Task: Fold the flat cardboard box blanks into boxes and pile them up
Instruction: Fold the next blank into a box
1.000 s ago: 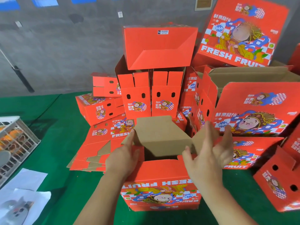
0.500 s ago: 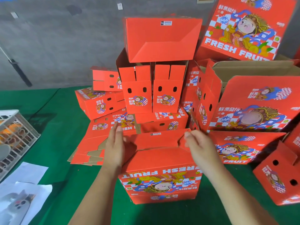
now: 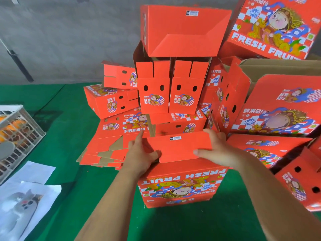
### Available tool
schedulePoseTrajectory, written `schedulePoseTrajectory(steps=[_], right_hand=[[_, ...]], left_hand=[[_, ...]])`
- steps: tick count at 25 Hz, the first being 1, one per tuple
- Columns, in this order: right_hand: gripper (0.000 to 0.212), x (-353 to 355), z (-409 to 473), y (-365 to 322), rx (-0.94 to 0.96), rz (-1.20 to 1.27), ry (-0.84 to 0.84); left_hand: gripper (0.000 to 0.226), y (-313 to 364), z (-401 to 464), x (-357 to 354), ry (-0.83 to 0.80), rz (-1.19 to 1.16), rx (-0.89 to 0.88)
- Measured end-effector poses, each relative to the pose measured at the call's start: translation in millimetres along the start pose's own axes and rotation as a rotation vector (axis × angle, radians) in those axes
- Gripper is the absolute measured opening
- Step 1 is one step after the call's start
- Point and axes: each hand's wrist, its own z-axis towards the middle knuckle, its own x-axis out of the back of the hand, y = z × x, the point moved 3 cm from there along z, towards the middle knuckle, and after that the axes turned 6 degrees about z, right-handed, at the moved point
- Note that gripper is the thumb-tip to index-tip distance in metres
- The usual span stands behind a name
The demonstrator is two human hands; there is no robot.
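both hands are closed on one item: the plain red top flap [image 3: 179, 147] of the red printed cardboard box [image 3: 182, 185] being worked. left hand [image 3: 141, 156]: fingers laid along the flap's left end, thumb pressed on its near face. right hand [image 3: 214, 150]: fingers curled over the flap's far right corner, thumb lying along its near edge. the flap is held tilted above the box opening; a small white barcode label [image 3: 175, 138] is seen on it.

box under work: stood on the green cloth-covered table [image 3: 57, 129], directly in front of the person, its near face printed upside down with "fresh fruit" and a cartoon figure.

stock of flat red box blanks [image 3: 107, 145]: stacked on the table just left of the box, brown undersides showing at the edges.

pile of folded red boxes [image 3: 170, 94]: heaped behind the box against the grey wall [image 3: 69, 35]; two are stood upright side by side with paired oval holes, and one plain red box [image 3: 184, 30] is set on top of them, its underside turned to the camera. larger printed boxes [image 3: 278, 110] are leaned at the right.

white plastic lattice crate [image 3: 19, 129]: at the left edge, contents unclear.

white printed paper sheets [image 3: 26, 197]: laid on the table at near left.
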Motion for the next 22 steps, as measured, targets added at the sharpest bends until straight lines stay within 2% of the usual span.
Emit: schedulePoseTrajectory(steps=[2,3,4,5,7,9,10,11,14,15,16,17,19,21,22], right_hand=[[0.108,-8.1,5.2,-3.6,-0.063,-0.225,0.163],[0.110,-11.0,6.6,-8.6,-0.083,-0.265,0.194],[0.111,-11.0,8.6,-11.7,-0.086,-0.262,0.216],[0.112,-9.1,8.2,-14.4,-0.070,-0.213,0.217],[0.110,-6.3,-0.6,-9.6,0.003,0.013,0.243],[0.088,-7.6,-17.9,-5.2,0.015,0.332,0.334],[0.069,-7.9,-26.1,-3.1,-0.016,0.447,0.365],[0.061,-6.3,-34.3,-1.0,-0.038,0.498,0.422],[0.068,2.3,-63.0,6.2,-0.097,0.678,0.549],[0.065,2.4,-72.9,7.0,-0.115,0.758,0.568],[0.062,-0.9,-80.2,11.7,-0.115,0.800,0.568],[0.056,-7.1,-88.1,14.3,-0.100,0.791,0.562],[0.022,-26.5,-94.5,24.2,-0.038,0.700,0.539],[0.034,-51.2,-102.0,39.3,0.042,0.641,0.496],[0.041,-62.8,-108.4,48.7,0.043,0.610,0.475]], left_hand=[[0.101,6.3,-1.8,-0.8,0.016,0.158,0.003],[0.097,10.8,-5.9,-1.0,0.029,0.180,-0.019],[0.092,12.6,-7.2,-0.3,0.036,0.107,-0.029],[0.085,15.3,-5.1,1.5,0.032,-0.100,-0.005],[0.065,16.5,-8.8,8.5,-0.022,-0.588,0.158],[0.041,13.4,-14.2,16.3,-0.152,-0.798,0.237],[0.029,8.6,-17.0,18.4,-0.164,-0.833,0.198],[0.019,6.9,-20.7,18.6,-0.158,-0.840,0.140],[0.034,0.5,-28.1,19.4,-0.075,-0.806,0.040],[0.029,2.2,-30.3,22.7,-0.075,-0.843,-0.002],[0.038,1.0,-29.1,22.7,-0.072,-0.909,-0.031],[0.059,-2.0,-27.4,21.0,-0.091,-0.979,-0.058],[0.084,-22.5,-21.8,9.8,-0.195,-0.908,-0.109],[0.091,-43.1,-26.6,-10.1,-0.349,-0.766,-0.095],[0.090,-57.5,-30.8,-18.9,-0.372,-0.720,-0.099]])
